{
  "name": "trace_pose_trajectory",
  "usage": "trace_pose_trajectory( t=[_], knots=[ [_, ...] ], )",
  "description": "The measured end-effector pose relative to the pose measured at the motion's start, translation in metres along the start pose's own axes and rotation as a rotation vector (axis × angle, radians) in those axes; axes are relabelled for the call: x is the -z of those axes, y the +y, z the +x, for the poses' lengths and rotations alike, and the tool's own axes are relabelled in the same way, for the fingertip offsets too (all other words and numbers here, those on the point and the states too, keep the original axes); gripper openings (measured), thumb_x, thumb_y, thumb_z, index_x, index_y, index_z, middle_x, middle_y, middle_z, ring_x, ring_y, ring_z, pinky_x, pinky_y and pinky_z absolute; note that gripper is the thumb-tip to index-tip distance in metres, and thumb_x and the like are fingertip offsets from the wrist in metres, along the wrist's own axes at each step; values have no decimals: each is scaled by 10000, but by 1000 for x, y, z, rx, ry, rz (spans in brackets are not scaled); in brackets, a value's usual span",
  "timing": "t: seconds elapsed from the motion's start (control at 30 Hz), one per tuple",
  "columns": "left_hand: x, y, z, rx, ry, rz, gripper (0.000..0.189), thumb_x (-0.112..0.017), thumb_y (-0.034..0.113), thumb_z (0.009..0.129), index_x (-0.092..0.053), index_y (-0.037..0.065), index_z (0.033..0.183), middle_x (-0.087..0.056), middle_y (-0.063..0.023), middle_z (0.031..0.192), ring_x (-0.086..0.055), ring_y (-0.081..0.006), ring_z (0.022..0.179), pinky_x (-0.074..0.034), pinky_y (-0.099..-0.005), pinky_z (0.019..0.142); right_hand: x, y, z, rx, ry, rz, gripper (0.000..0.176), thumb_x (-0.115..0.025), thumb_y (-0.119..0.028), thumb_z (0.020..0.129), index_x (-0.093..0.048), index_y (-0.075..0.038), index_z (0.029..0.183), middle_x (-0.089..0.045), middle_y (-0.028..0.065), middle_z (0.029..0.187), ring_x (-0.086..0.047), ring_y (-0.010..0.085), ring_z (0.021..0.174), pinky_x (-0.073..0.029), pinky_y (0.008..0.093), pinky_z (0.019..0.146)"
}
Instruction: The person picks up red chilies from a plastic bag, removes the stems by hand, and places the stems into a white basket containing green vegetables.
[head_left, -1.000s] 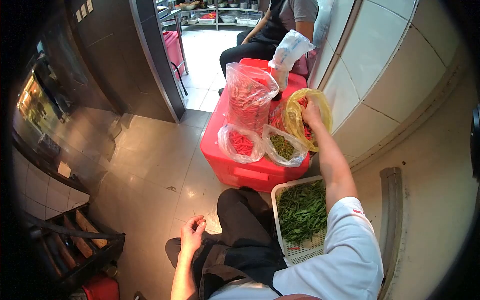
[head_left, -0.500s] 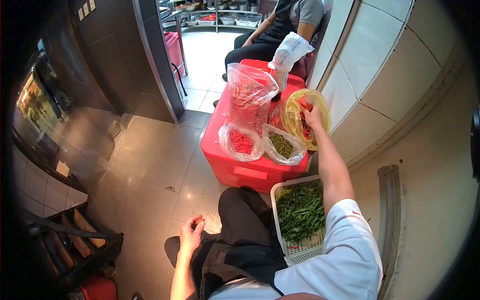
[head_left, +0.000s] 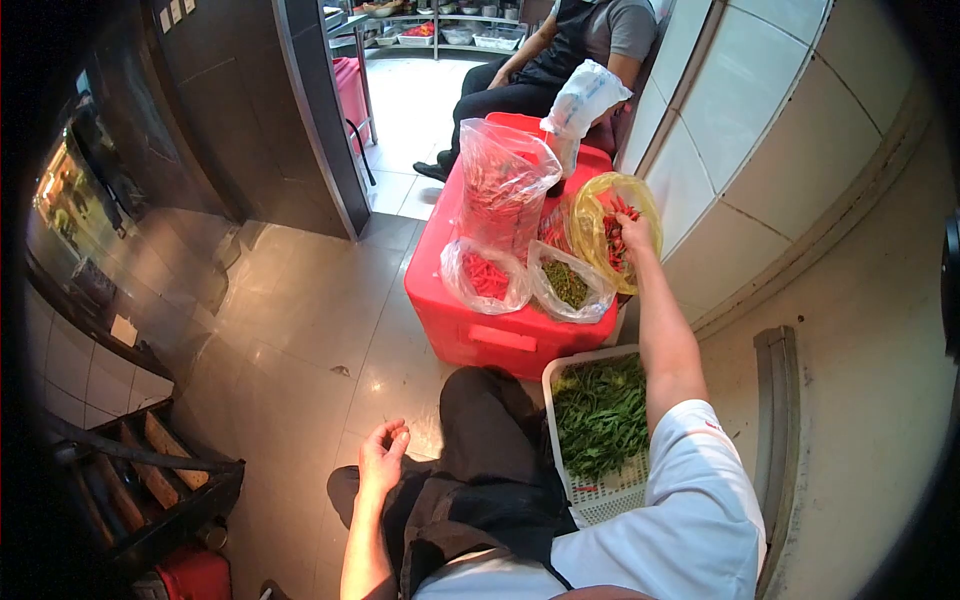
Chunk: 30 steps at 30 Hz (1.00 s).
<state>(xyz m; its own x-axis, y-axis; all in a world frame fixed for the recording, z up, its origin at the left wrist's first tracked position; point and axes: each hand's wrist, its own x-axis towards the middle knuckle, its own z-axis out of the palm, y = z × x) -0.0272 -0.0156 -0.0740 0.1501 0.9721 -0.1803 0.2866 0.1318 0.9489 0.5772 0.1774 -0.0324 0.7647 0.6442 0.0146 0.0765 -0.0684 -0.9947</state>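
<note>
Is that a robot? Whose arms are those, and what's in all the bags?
No robot! The camera sits on a person's head, looking forward and down, so you see nearly what they see. Their left hand has its fingers curled, and I can't see anything in it. Their right hand is at the open yellow bag, its grip on what look like red chillies. The bag stands on a red box. Also there are a tall clear bag and a small bag, both with red things, and another with small green bits. Beside the box, a white basket holds green leaves.
</note>
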Motion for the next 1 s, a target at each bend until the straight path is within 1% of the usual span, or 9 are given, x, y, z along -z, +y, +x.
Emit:
trace_pose_trajectory(
  t=[0.17, 0.37, 0.53, 0.6, 0.67, 0.73, 0.8, 0.87, 1.0],
  knots=[
    [-2, 3, 1, 28, -28, -59, 312, -657, 113, 897, -606, -27, 1171, -686, -95, 1021, -623, -135, 926, -488, -271, 842, 11, -26, -3, -80, 149, 233, 138, -608, -157, 909, -645, -48, 984, -638, 57, 801, -512, 142, 488, -401, 267, 387],
    [-30, 21, 10, 59, -246, -400, 355, -603, 48, 915, -533, -34, 1253, -644, -135, 1132, -617, -167, 994, -492, -285, 899, 18, -61, -22, -33, 23, 582, 184, -588, -186, 944, -610, -43, 1057, -645, 56, 865, -538, 131, 608, -393, 241, 441],
    [-72, 77, 19, 23, -477, -666, 374, -592, 95, 936, -511, -38, 1276, -634, -164, 1153, -620, -202, 1030, -492, -323, 921, 5, -103, -85, -22, -204, 755, 175, -559, -204, 966, -594, -53, 1047, -634, 41, 871, -534, 96, 642, -362, 214, 426],
    [-96, 89, 32, -41, -612, -754, 660, -694, 367, 869, -447, -24, 1339, -610, -163, 1205, -598, -245, 1080, -461, -382, 973, -16, -111, -132, -81, -337, 817, 147, -568, -185, 958, -590, -72, 1050, -625, 35, 840, -535, 94, 638, -349, 207, 418],
    [-114, 102, 51, -219, -708, -869, 760, -703, 383, 862, -357, -9, 1414, -524, -166, 1329, -525, -243, 1203, -387, -394, 1054, -40, -123, -202, -210, -571, 874, 181, -542, -225, 975, -566, -94, 1098, -579, 12, 815, -521, 67, 637, -305, 159, 356],
    [-115, 125, 67, -314, -662, -990, 996, -753, 515, 762, -266, -3, 1459, -438, -158, 1413, -448, -244, 1288, -338, -399, 1092, -54, -111, -249, -457, -819, 827, 242, -523, -235, 982, -531, -105, 1185, -574, 15, 869, -474, 39, 610, -290, 133, 340],
    [-101, 133, 81, -403, -659, -1089, 1078, -778, 540, 711, -236, -3, 1468, -401, -152, 1443, -423, -245, 1312, -335, -396, 1096, -70, -139, -315, -578, -1023, 694, 306, -513, -239, 985, -500, -71, 1240, -566, 26, 906, -414, 17, 566, -285, 114, 343],
    [-74, 148, 76, -461, -638, -1005, 1030, -770, 528, 735, -253, 23, 1469, -389, -157, 1453, -451, -283, 1300, -363, -425, 1079, -79, -139, -339, -698, -1248, 585, 307, -493, -234, 992, -496, -49, 1236, -564, 38, 902, -402, 12, 556, -276, 115, 337],
    [-62, 129, 71, -479, -474, -980, 846, -759, 463, 780, -378, 7, 1382, -489, -170, 1359, -471, -281, 1280, -374, -425, 1075, -107, -123, -366, -768, -1233, 396, 200, -531, -216, 970, -545, -47, 1077, -596, 21, 770, -509, 37, 514, -295, 148, 334]
  ],
)
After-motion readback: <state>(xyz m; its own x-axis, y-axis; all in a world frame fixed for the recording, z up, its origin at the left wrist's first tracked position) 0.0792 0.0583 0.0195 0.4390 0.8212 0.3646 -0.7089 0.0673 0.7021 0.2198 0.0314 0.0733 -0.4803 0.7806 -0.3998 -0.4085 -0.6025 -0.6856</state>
